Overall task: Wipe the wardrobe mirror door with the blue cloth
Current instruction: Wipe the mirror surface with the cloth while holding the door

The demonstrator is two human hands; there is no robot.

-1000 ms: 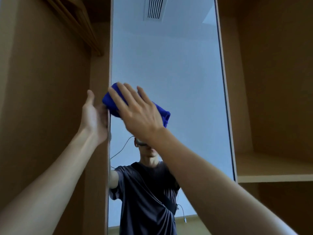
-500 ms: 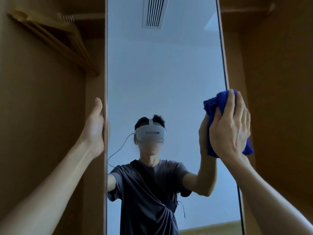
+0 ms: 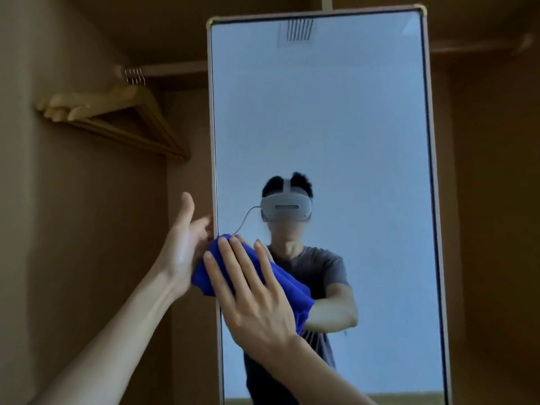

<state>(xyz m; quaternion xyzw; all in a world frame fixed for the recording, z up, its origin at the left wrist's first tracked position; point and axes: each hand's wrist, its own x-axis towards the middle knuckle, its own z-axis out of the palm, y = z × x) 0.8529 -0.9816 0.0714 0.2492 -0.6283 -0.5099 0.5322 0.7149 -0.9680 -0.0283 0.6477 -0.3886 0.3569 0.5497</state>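
We have the blue cloth bunched against the mirror door at its left edge, about halfway down the glass; our right hand lies flat over it with fingers straight and spread, pressing it to the glass; our left hand is open at the door's left frame, fingers reaching round the edge as if to steady it, beside the wooden hangers on the rail. As we see it, the door could swing under a hard push if that steadying hand slips; the loose cloth could also slide from under a flat palm, leaving bare fingers to smear the glass.
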